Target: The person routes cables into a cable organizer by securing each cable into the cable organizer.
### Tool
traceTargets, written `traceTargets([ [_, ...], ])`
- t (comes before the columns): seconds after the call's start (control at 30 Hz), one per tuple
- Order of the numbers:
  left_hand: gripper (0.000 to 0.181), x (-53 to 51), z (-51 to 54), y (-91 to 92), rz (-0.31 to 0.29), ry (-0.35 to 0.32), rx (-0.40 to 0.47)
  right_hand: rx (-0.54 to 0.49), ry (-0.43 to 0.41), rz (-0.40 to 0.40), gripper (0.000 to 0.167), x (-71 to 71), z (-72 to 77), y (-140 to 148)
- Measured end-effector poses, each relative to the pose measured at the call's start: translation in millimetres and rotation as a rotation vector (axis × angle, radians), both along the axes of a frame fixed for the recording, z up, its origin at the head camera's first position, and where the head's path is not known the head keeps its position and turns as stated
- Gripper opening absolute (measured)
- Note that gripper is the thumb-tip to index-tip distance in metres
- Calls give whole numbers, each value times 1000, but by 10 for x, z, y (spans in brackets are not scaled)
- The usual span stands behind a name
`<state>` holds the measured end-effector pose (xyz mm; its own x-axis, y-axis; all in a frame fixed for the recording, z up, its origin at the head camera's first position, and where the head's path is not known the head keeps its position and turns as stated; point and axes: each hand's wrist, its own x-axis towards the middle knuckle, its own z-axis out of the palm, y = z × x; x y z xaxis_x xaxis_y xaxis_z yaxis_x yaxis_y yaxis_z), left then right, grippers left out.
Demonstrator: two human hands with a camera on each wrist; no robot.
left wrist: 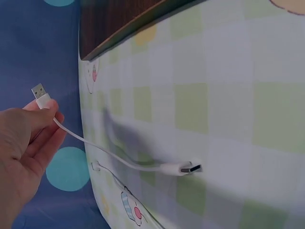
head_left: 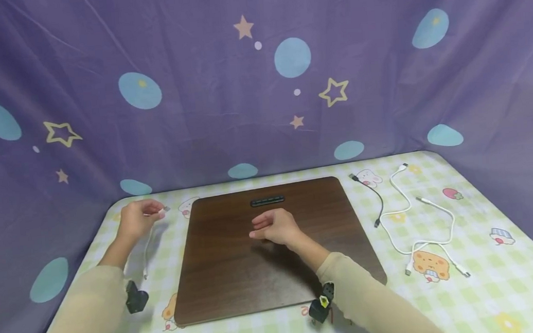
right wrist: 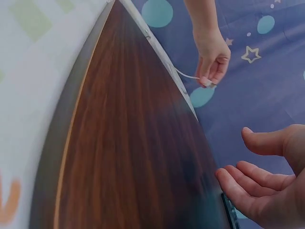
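Note:
My left hand is raised above the left side of the table. Between thumb and fingers it pinches a white USB cable just behind its metal USB-A plug. The cable's other end, a USB-C plug, dangles over the cloth. Over the middle of a dark brown board hovers my right hand, thumb and fingers apart and holding nothing. Just beyond it, near the board's far edge, lies a slim black bar with several slots.
White cables lie loosely tangled right of the board, with a short black USB cable beside them. A thin cord rests on the cloth at the left. The checked tablecloth meets a purple curtain behind.

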<state>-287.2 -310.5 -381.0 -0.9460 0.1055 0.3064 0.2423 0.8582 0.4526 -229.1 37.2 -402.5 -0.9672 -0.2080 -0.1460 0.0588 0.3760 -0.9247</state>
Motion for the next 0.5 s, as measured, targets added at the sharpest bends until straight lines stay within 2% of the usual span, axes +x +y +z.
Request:
traceTargets([
  [0.23, 12, 34, 50, 32, 17, 7, 12, -41, -17, 11, 34, -15, -28, -207],
  [0.5, 20, 107, 148, 77, 66, -52, 19, -77, -32, 25, 33, -18, -35, -380],
])
